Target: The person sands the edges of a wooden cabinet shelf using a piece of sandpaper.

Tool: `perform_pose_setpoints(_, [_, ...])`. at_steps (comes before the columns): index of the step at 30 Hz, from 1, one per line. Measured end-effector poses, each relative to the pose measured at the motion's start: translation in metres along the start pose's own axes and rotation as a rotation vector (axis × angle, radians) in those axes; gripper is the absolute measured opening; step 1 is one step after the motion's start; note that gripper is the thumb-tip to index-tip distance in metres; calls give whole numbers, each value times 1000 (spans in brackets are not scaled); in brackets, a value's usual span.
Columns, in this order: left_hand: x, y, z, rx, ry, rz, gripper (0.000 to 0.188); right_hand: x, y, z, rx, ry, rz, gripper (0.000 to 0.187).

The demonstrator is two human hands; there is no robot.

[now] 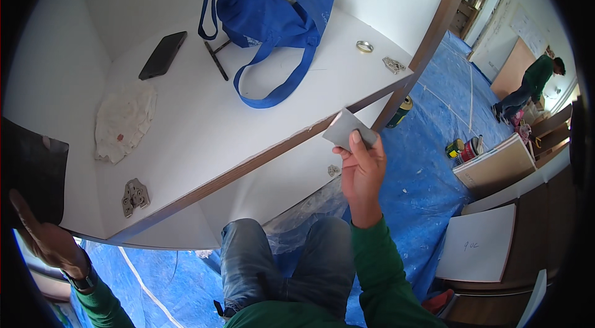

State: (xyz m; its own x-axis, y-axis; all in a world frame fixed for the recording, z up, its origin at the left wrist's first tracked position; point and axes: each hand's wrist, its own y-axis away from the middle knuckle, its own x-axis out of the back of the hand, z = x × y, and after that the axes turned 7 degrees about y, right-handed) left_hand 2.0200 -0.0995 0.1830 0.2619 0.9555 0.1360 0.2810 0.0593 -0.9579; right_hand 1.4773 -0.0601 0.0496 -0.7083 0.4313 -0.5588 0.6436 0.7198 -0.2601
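My right hand (364, 170) pinches a folded grey piece of sandpaper (348, 130) between thumb and fingers, at the brown front edge (248, 174) of a white shelf (204, 136). At the far left, my left hand (52, 246) has its fingers stretched out and holds nothing I can see. It is beside a dark panel (40, 173), and I cannot tell whether it touches it. A metal hinge plate (135, 198) lies on the near left of the shelf, with a crumpled off-white cloth (126, 120) behind it.
On the shelf lie a black phone (162, 55), a T-shaped black tool (217, 60), a blue bag (273, 12), a ring (364, 47) and another hinge (393, 65). Blue sheeting (409, 204) covers the floor; cans (468, 149) and boards (496, 167) stand right. A person (534, 83) bends farther off.
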Motion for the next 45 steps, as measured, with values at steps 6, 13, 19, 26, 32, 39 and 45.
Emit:
perform_pose_setpoints(6, [5, -7, 7, 26, 30, -35, 108, -28, 25, 11, -9, 203, -93, 17])
perform_pose_setpoints(13, [-1, -14, 13, 41, -146, -6, 57, -91, 93, 11, 40, 371, -514, 19])
perform_pose_setpoints(19, [4, -3, 1, 97, -128, -3, 52, -47, 32, -35, -57, 289, -173, 25])
perform_pose_setpoints(26, [4, 8, -12, 92, 223, -17, 64, 13, -61, -72, -24, 422, -107, 34])
perform_pose_setpoints(32, [-11, -1, 14, 503, 270, 146, 52, -48, -22, -79, -204, 581, -316, 20])
perform_pose_setpoints(39, [-11, -17, 38, 623, 210, 159, 45, -111, 29, -64, -367, 585, -578, 23])
perform_pose_setpoints(45, [-19, -25, 54, 662, 343, 227, 46, -104, 74, -61, -412, 442, -751, 36])
